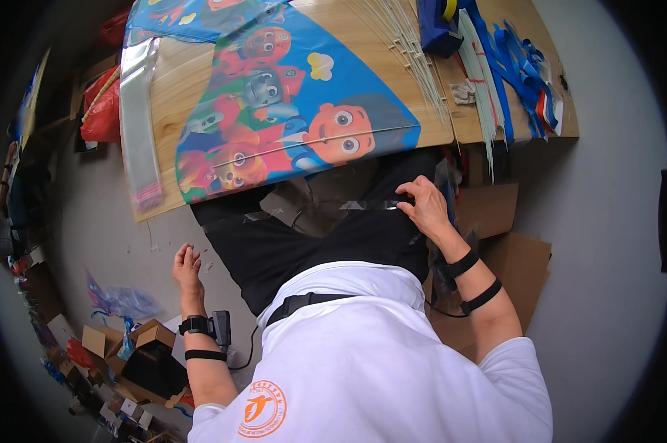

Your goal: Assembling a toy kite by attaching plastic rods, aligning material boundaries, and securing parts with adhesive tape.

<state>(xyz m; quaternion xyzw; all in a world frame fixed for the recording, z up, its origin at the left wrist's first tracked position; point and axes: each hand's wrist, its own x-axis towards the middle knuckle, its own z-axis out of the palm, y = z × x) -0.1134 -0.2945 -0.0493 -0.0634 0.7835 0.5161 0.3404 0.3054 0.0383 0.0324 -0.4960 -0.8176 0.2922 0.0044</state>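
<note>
My right hand [425,207] is over my right thigh, thumb and forefinger bent and apart. The thumb lies close to the end of a clear strip of tape [369,205] on my black trousers; whether it touches is hard to tell. Another clear tape strip [263,215] lies on my other thigh. My left hand [188,267] hangs in the air left of my leg, fingers loosely bent, with nothing visible in them. In front of me a blue printed sheet [381,122] with cartoon figures and a thin rod along its front edge covers part of the wooden table [167,88].
Thin white rods [392,44], a dark blue tape dispenser [438,28] and blue ribbons [521,66] lie on the table's right side. Cardboard [488,210] stands beneath it. Open cartons [138,347] and clear plastic [130,301] sit on the floor at left. A red bag [103,111] is far left.
</note>
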